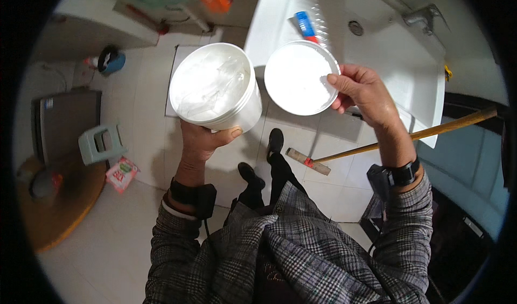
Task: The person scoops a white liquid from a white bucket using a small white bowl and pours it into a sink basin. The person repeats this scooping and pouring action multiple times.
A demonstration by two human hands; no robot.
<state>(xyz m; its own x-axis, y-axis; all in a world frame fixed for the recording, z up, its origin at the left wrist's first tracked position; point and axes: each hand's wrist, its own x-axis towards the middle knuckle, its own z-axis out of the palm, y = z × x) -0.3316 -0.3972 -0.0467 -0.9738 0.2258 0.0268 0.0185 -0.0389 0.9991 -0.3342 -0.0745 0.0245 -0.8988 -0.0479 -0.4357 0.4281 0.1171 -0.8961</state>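
My left hand (pixel 203 140) is wrapped round the lower side of a white plastic bucket (pixel 245 110). The bucket is tilted, its mouth facing up toward me, and a clear, crinkled plastic bag (pixel 215 83) lines or fills the inside. To its right, my right hand (pixel 362 91) pinches the edge of a round white lid (pixel 299 77), thumb on top and fingers beneath. Lid and bucket are apart, with a small gap between them. The lid hangs over the near left edge of the white sink.
The white sink (pixel 388 67) holds a blue-and-red item (pixel 305 25); a faucet (pixel 423 17) sits at its far right. A wooden-handled mop (pixel 404 139) slants at the right. Leftward are a pale stool (pixel 102 144), a pink packet (pixel 123 173) and a round brown table (pixel 70 212).
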